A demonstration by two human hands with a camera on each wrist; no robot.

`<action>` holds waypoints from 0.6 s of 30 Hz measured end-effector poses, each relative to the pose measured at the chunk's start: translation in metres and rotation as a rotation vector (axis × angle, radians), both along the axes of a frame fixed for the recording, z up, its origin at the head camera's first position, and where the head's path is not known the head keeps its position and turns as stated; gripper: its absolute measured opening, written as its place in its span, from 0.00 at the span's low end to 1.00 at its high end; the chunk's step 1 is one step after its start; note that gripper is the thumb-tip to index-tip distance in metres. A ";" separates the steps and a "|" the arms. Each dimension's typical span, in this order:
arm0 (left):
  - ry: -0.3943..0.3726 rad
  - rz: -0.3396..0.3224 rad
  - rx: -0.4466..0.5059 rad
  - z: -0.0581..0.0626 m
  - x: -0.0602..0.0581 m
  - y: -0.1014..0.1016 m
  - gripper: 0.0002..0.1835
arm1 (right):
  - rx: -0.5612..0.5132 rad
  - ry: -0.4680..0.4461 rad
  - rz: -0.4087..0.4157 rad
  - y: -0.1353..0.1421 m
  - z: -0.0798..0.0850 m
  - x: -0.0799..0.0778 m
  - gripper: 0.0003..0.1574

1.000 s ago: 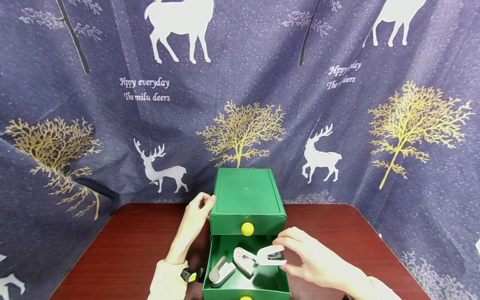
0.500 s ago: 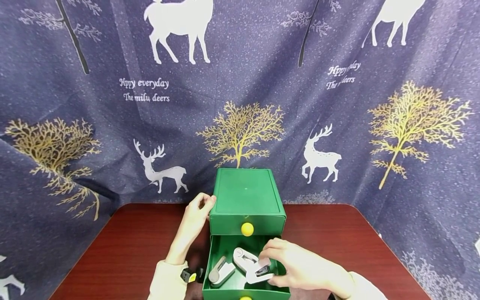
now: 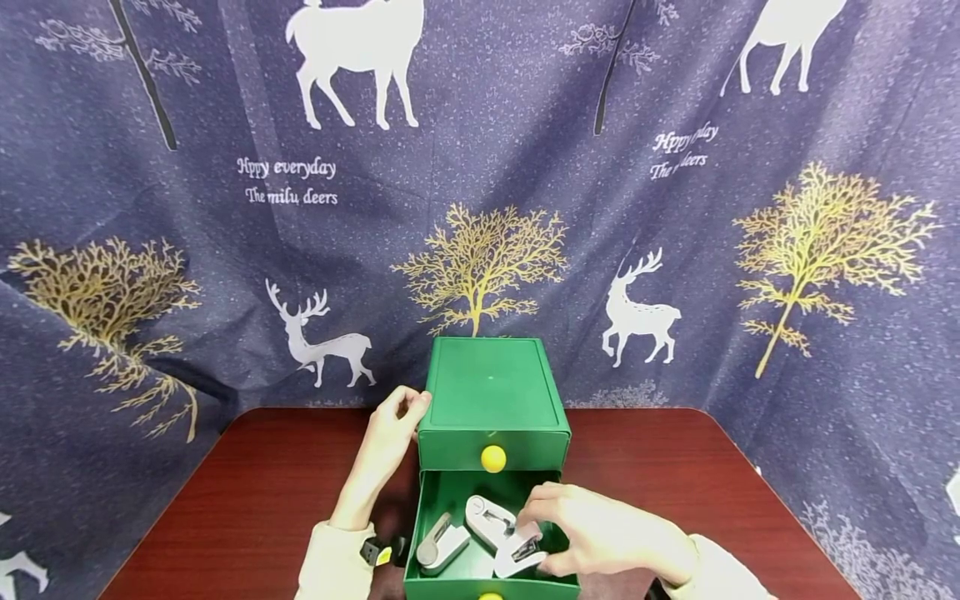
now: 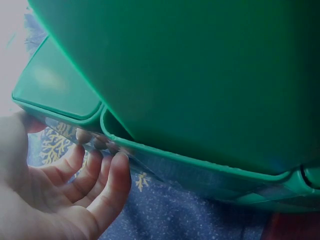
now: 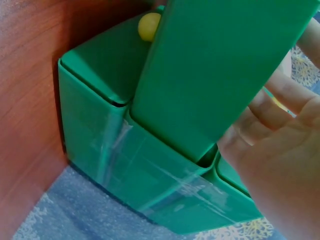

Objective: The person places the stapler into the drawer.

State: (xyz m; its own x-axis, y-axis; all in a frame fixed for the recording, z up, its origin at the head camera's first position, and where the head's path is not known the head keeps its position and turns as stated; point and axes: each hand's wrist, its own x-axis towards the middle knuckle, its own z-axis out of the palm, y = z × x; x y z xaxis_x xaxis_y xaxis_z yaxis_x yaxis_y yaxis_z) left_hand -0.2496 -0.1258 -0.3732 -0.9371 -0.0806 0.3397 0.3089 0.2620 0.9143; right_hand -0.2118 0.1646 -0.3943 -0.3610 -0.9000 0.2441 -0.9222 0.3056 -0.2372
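In the head view my right hand (image 3: 592,529) reaches into the pulled-out drawer (image 3: 491,590) of a green drawer cabinet (image 3: 491,383). Its thumb and fingers hold a small white stapler (image 3: 513,562), low in the drawer. Beside that one lies another white stapler (image 3: 489,521), and a grey-and-white stapler (image 3: 444,546) sits at the drawer's left. My left hand (image 3: 392,429) touches the cabinet's upper left side. The left wrist view shows its bent fingers (image 4: 117,172) against the side wall. The drawer wall hides the staplers from the right wrist view.
A yellow knob (image 3: 493,458) marks the closed top drawer. Below the pulled-out drawer, the right wrist view shows a closed one with its own yellow knob (image 5: 149,26). The cabinet stands on a red-brown table (image 3: 300,492), before a dark blue deer-print cloth (image 3: 525,167).
My right hand has moved left and down into the drawer with the white stapler, which has turned slightly. My left hand and the other staplers have stayed where they were.
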 end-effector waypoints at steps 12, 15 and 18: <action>-0.001 -0.008 0.007 -0.021 -0.018 -0.006 0.14 | 0.231 0.061 -0.176 -0.010 0.007 0.006 0.21; 0.004 -0.009 0.011 -0.031 -0.027 -0.008 0.15 | 0.246 0.089 -0.172 -0.012 0.005 0.005 0.21; 0.022 -0.006 0.004 -0.036 -0.030 -0.009 0.16 | 0.257 0.104 -0.175 -0.015 0.004 0.004 0.20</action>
